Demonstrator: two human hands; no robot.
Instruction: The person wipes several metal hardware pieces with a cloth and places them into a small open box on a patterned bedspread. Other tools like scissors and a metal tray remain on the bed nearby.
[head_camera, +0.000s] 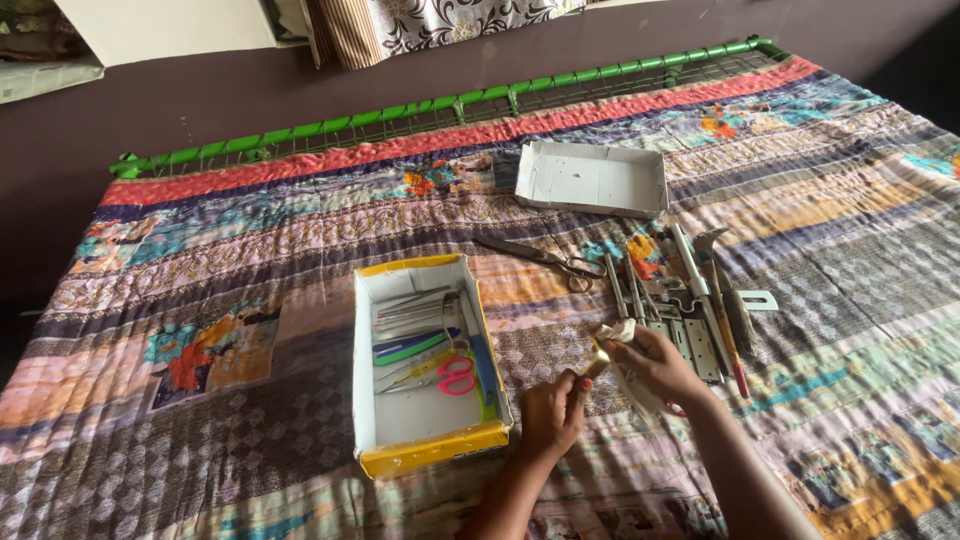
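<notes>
My left hand (552, 410) is closed on one end of a small brass-coloured metal piece (598, 366), just right of an open white box with a yellow rim (432, 452). My right hand (655, 365) grips a white cloth (620, 333) pressed against the other end of that piece. The box holds pink-handled scissors (457, 375), metal tools and blue and green flat items. Both hands hover over a patchwork quilt (230, 300).
Loose tools lie right of my hands: large scissors (545, 257), metal hinges (695, 345), a hammer (722, 280) and screwdriver-like pieces. A white box lid (592, 180) sits farther back. A green metal rail (450, 104) borders the quilt's far edge.
</notes>
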